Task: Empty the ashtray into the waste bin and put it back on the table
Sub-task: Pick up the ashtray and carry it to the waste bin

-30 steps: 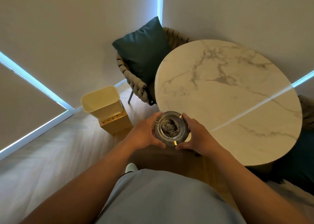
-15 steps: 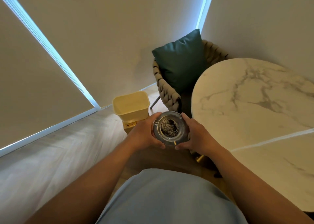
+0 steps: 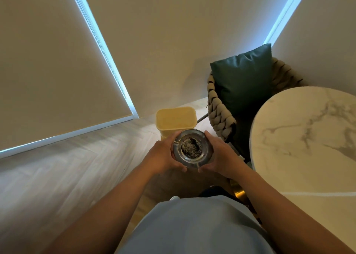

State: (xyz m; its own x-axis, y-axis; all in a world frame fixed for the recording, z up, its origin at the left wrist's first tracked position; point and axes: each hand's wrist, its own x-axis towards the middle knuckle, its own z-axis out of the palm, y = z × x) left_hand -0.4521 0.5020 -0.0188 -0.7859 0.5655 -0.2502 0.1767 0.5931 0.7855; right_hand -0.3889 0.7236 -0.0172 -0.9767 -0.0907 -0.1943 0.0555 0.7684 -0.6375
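Note:
A round metal ashtray (image 3: pixel 194 160) with dark ash in its bowl is held level in mid-air between both hands. My left hand (image 3: pixel 164 154) grips its left rim and my right hand (image 3: pixel 219 156) grips its right rim. Just beyond the ashtray, on the floor, stands an open yellow waste bin (image 3: pixel 176 118); the ashtray covers its near lower edge. The round marble table (image 3: pixel 304 138) lies to the right, with the ashtray off its left edge.
A woven rope chair (image 3: pixel 219 113) with a dark green cushion (image 3: pixel 244 80) stands between the bin and the table. Roller blinds and a wall close the back. Pale wooden floor (image 3: pixel 67 167) spreads to the left.
The view has swung left, away from the table. The ashtray, still held in both hands, has left the table's edge and now sits right in front of the bin.

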